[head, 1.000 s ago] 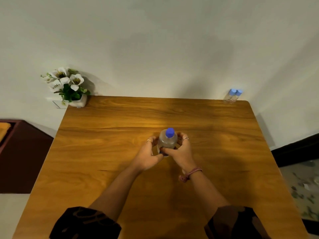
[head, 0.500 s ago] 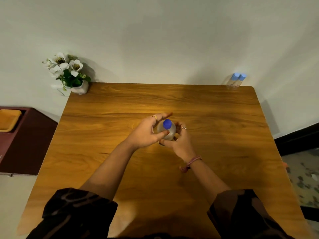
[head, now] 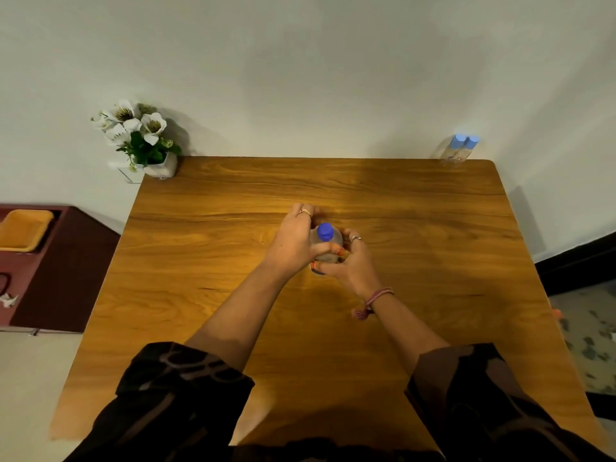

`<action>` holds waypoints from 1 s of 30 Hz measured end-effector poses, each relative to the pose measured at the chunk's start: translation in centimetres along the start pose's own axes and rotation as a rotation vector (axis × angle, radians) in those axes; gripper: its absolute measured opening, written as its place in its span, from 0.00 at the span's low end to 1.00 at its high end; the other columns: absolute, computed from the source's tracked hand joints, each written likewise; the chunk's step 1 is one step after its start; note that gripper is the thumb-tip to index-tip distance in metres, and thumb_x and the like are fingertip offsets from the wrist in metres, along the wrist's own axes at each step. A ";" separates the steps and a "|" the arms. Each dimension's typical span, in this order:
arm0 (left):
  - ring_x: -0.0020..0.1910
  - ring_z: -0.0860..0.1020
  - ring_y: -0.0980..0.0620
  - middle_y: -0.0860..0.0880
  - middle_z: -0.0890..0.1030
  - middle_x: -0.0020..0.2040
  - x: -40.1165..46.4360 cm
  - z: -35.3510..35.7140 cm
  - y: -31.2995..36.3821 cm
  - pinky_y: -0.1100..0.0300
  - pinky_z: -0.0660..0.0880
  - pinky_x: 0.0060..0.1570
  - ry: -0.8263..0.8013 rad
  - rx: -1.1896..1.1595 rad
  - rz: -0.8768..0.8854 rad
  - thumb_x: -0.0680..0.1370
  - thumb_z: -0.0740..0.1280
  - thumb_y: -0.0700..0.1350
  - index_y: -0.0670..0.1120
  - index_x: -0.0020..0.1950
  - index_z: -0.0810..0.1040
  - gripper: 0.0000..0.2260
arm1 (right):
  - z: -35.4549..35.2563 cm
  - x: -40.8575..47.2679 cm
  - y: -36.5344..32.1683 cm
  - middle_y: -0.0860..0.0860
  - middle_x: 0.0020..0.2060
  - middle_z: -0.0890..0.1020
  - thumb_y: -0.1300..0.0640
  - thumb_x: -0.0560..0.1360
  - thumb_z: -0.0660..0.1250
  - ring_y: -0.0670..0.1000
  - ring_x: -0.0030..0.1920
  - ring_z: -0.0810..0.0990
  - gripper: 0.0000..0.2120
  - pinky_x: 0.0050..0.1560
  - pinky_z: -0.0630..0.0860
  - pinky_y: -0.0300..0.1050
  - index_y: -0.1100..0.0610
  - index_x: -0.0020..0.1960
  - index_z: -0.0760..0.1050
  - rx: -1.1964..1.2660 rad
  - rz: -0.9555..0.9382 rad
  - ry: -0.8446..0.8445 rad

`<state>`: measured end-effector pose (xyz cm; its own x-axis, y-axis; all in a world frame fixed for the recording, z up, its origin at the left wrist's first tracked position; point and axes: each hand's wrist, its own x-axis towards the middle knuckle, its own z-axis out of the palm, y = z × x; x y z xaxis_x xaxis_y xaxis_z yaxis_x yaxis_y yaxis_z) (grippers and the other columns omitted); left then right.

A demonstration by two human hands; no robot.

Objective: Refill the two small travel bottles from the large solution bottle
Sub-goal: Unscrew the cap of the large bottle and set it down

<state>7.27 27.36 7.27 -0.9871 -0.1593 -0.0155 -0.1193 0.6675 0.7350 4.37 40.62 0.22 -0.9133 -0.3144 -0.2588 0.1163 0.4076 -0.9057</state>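
The large solution bottle (head: 328,243), clear with a blue cap, stands upright in the middle of the wooden table (head: 206,261). My left hand (head: 293,243) wraps its left side, thumb across the front. My right hand (head: 350,265) grips its lower right side. Both hands hide most of the bottle's body. The two small travel bottles (head: 458,150), clear with light blue caps, stand side by side at the far right corner of the table, against the wall and far from both hands.
A white pot of white flowers (head: 143,141) sits at the table's far left corner. A dark red cabinet (head: 63,268) with an orange tray (head: 23,230) stands left of the table. A pale wall runs behind.
My left hand has closed around the bottle's side, fingers no longer lifted toward the cap. The camera tilted down slightly, so the table sits higher in view than a second ago.
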 end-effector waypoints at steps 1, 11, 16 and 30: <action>0.60 0.71 0.53 0.49 0.71 0.60 -0.1 -0.3 0.1 0.62 0.71 0.58 -0.071 -0.064 0.001 0.63 0.79 0.51 0.43 0.68 0.68 0.37 | -0.1 0.0 -0.1 0.48 0.51 0.80 0.53 0.57 0.79 0.49 0.52 0.80 0.30 0.52 0.79 0.54 0.48 0.54 0.69 0.004 -0.002 -0.007; 0.57 0.76 0.48 0.44 0.77 0.58 0.2 -1.1 -0.5 0.59 0.73 0.59 -0.114 0.214 0.259 0.75 0.69 0.41 0.42 0.64 0.77 0.17 | -0.1 0.1 0.2 0.48 0.52 0.79 0.48 0.54 0.79 0.48 0.53 0.79 0.34 0.51 0.80 0.52 0.50 0.56 0.69 -0.009 -0.030 -0.005; 0.46 0.79 0.50 0.46 0.79 0.51 0.4 -1.3 0.2 0.60 0.77 0.45 0.049 0.123 0.149 0.71 0.75 0.49 0.43 0.55 0.82 0.17 | -0.3 0.0 -0.1 0.49 0.51 0.80 0.49 0.55 0.79 0.48 0.52 0.79 0.33 0.50 0.80 0.48 0.51 0.56 0.69 -0.039 -0.037 -0.012; 0.51 0.81 0.51 0.43 0.76 0.59 -2.2 -0.4 -6.6 0.65 0.78 0.49 0.152 -0.343 -0.295 0.71 0.73 0.36 0.54 0.48 0.74 0.16 | -0.3 0.1 -0.1 0.47 0.55 0.77 0.50 0.56 0.81 0.46 0.55 0.77 0.35 0.56 0.77 0.48 0.49 0.57 0.66 -0.085 -0.024 0.000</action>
<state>10.26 23.07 2.74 -0.8867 -0.4274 -0.1763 -0.3243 0.3033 0.8960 4.18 40.79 0.40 -0.9153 -0.3251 -0.2379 0.0614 0.4712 -0.8799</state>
